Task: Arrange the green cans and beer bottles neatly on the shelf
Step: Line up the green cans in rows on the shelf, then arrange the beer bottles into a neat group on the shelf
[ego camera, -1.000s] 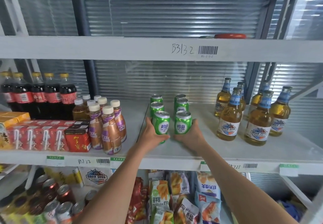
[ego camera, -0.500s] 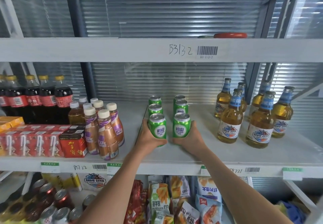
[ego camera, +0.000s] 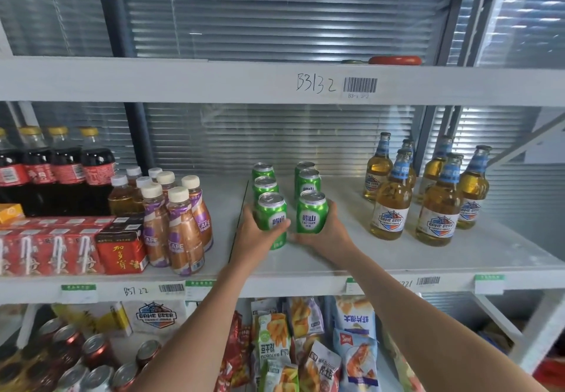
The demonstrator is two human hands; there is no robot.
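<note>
Green front cans (ego camera: 271, 217) on the middle shelf (ego camera: 397, 265) were gripped, one by the left hand (ego camera: 255, 237), one by the right hand (ego camera: 325, 234); rear cans could be toppled by hard pushing.

Green cans (ego camera: 286, 196) are sitting in two rows mid-shelf with a narrow gap running between them, too tight for a hand. Open shelf (ego camera: 345, 208) is lying between the right row and the beer bottles (ego camera: 428, 190), plenty of room there. Café bottles (ego camera: 177, 217) are crowding the left, with a smaller gap beside the cans.
</note>
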